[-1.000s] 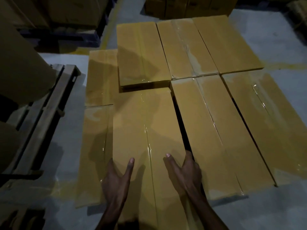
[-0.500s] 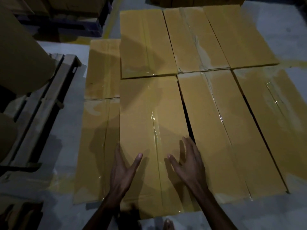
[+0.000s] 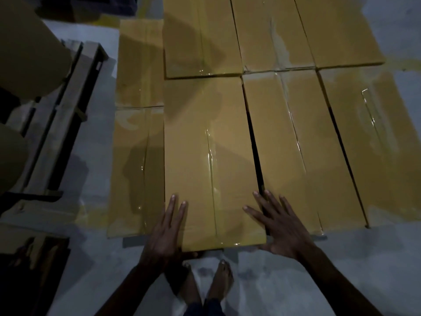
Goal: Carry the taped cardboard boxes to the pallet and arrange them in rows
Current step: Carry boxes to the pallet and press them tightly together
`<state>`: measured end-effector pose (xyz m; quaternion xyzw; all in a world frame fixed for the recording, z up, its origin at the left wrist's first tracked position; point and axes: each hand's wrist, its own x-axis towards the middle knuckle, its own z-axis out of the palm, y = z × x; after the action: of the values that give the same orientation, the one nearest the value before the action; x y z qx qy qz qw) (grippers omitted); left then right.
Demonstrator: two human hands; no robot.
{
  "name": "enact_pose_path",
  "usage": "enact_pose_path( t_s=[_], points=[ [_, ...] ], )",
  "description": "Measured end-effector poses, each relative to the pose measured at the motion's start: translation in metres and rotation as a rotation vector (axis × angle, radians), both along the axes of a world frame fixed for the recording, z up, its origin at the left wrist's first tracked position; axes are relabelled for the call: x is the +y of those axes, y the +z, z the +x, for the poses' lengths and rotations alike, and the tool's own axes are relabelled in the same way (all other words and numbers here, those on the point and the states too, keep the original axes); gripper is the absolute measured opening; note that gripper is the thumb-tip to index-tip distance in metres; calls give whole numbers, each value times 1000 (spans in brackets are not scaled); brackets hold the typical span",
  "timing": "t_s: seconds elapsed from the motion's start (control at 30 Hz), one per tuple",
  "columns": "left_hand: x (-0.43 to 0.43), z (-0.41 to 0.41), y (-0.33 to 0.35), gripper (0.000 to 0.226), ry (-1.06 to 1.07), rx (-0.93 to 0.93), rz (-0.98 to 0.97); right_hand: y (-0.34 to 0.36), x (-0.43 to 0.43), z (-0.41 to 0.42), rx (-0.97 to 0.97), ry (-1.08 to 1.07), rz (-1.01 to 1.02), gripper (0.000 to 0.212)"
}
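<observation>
Boxes of brown cardboard fill the middle and the right of the frame, lying flat in rows, long sides next to each other. The nearest box (image 3: 205, 156) is in the centre, with its short end towards me. My left hand (image 3: 165, 229) lies on its near left corner, fingers straight and close together. My right hand (image 3: 280, 226) is at its near right corner, fingers straight and spread apart, and they reach over the dark gap to the neighbouring box (image 3: 289, 144). Whether this hand presses down, I cannot tell.

A strip of shiny clear tape (image 3: 210, 167) runs along the top seam of the nearest box. On the box tops I see only plain card and tape, and the light is dim.

Another box (image 3: 369, 137) lies at the right edge, and a second row of three boxes (image 3: 271, 30) touches the far ends at the top of the frame. Two lower boxes (image 3: 136, 167) lie just left of the nearest one. A wooden pallet (image 3: 68, 106) stands at the left of the frame. My bare feet (image 3: 221, 283) are on the grey floor (image 3: 319, 281) at the bottom centre.
</observation>
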<state>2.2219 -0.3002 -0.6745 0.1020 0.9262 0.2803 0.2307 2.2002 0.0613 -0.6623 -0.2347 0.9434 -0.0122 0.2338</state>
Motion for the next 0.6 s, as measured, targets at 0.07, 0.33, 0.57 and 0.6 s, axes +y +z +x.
enact_pose_path(
  t_s=[0.07,0.33,0.57,0.6],
  points=[
    [0,1,-1,136,4,10,37,0,-1,-1,-15,-13,-11,118],
    [4,-4,-12,144,10,6,83,-6,3,-3,-44,-64,-82,126],
    [4,-9,-16,135,5,35,75,-5,6,-12,-33,-36,-65,131],
    [4,-10,-18,136,3,45,66,-6,6,-14,-28,-36,-63,131]
  ],
)
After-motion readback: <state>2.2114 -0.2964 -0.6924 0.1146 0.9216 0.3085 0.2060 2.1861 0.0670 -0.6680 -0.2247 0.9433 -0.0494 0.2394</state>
